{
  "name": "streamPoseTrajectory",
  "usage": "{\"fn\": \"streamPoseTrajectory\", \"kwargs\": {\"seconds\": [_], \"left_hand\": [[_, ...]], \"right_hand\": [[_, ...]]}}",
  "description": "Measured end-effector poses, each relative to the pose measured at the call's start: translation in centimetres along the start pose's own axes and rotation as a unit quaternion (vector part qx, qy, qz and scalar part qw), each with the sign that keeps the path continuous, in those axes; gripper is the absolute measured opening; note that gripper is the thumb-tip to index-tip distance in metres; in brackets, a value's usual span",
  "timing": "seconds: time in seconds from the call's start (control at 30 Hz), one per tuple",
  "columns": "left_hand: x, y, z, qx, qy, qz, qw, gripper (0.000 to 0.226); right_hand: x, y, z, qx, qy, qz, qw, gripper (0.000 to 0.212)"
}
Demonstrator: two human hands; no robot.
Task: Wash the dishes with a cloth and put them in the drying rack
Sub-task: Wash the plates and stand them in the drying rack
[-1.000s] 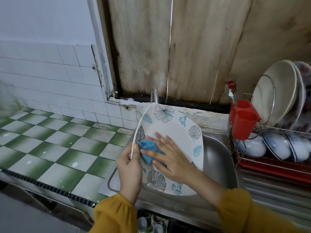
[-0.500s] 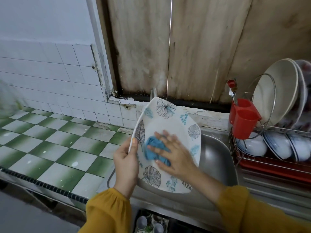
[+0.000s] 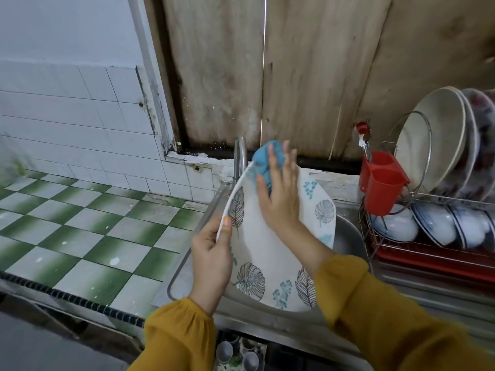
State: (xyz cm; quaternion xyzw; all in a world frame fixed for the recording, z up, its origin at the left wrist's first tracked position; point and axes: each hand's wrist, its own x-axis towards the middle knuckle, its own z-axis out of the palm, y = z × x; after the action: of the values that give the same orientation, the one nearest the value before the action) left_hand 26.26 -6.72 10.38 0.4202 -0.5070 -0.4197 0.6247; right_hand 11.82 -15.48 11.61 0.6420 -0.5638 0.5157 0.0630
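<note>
1. the tabletop (image 3: 80, 223), tiled in green and white checks, runs along the left of the sink (image 3: 345, 236).
2. the drying rack (image 3: 428, 253) stands just right of the sink; it already carries plates and bowls set on edge, and a red cutlery holder (image 3: 383, 183) hangs at its left end.
3. the plate (image 3: 257, 245), white with leaf prints, is held on edge over the sink, its printed face towards the right hand; it sits higher than a second ago, its top rim now just beside the tap (image 3: 240, 156).
4. the left hand (image 3: 211, 258) pinches the plate's left rim; the thumb lies on the front and the fingers curl behind.
5. the right hand (image 3: 281, 199) has its fingers (image 3: 287, 156) straight and spread; they grip nothing and only press the cloth flat against the plate.
6. the blue cloth (image 3: 263, 159) is bunched under those fingertips at the plate's top rim; a second ago it was at the middle of the face, so the wipe has travelled out to the edge; by my judgement the front is largely covered, while the back, any rinse and the move to the rack remain.
</note>
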Motion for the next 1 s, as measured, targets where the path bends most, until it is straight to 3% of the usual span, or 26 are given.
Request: {"fn": "streamPoseTrajectory", "kwargs": {"seconds": [0.07, 0.1, 0.17, 0.23, 0.3, 0.37, 0.43, 0.5, 0.6, 0.67, 0.73, 0.77, 0.83, 0.87, 1.0], "left_hand": [[-0.4, 0.4, 0.5, 0.008, -0.003, 0.018, 1.0, 0.024], [-0.4, 0.7, 0.7, 0.011, 0.007, 0.022, 1.0, 0.023], [0.0, 1.0, 0.6, 0.002, 0.029, 0.021, 0.999, 0.024], [0.3, 1.1, 0.0, -0.029, 0.043, 0.008, 0.999, 0.024], [0.3, 1.3, -0.6, -0.035, 0.055, 0.0, 0.998, 0.026], [0.2, 1.2, -1.0, -0.029, 0.068, -0.002, 0.997, 0.024], [0.2, 0.9, -1.1, -0.019, 0.066, -0.007, 0.998, 0.021], [-0.1, 0.9, -0.8, -0.005, 0.039, 0.005, 0.999, 0.022], [-0.9, 1.6, 0.4, 0.012, -0.007, 0.033, 0.999, 0.021], [-0.7, 2.0, 1.1, 0.028, -0.004, 0.055, 0.998, 0.021], [0.0, 2.1, 1.0, 0.008, 0.029, 0.051, 0.998, 0.022], [0.4, 2.0, 0.7, -0.009, 0.046, 0.044, 0.998, 0.022], [0.9, 1.9, -0.2, -0.038, 0.069, 0.025, 0.997, 0.023], [1.1, 1.8, -0.5, -0.048, 0.075, 0.018, 0.996, 0.023], [0.5, 1.7, -0.4, -0.023, 0.084, 0.019, 0.996, 0.02]], "right_hand": [[0.6, -1.1, 0.1, 0.043, 0.027, 0.082, 0.995, 0.059], [-0.3, -2.0, 0.3, 0.054, 0.009, 0.064, 0.996, 0.06], [-3.9, -3.2, 0.5, 0.052, -0.064, -0.057, 0.995, 0.063], [-8.2, -2.1, 0.1, 0.023, -0.147, -0.19, 0.97, 0.067], [-10.2, 1.2, -0.2, -0.028, -0.165, -0.245, 0.955, 0.065], [-9.4, 4.8, -0.6, -0.053, -0.124, -0.162, 0.978, 0.062], [-6.7, 6.4, -1.2, -0.048, -0.048, 0.008, 0.998, 0.061], [-3.1, 6.1, -1.6, -0.026, 0.024, 0.133, 0.99, 0.063], [-0.3, 1.6, -1.1, 0.042, 0.071, 0.093, 0.992, 0.06], [-2.7, -2.0, -0.4, 0.083, 0.01, -0.004, 0.996, 0.058], [-7.5, -3.0, 0.2, 0.076, -0.099, -0.109, 0.986, 0.058], [-9.9, -2.1, 0.3, 0.056, -0.142, -0.155, 0.976, 0.058], [-12.2, 1.8, 0.2, 0.006, -0.155, -0.194, 0.969, 0.057], [-12.1, 4.0, -0.1, -0.015, -0.143, -0.163, 0.976, 0.056], [-6.1, 7.6, -1.6, -0.058, -0.063, 0.093, 0.992, 0.059]]}}
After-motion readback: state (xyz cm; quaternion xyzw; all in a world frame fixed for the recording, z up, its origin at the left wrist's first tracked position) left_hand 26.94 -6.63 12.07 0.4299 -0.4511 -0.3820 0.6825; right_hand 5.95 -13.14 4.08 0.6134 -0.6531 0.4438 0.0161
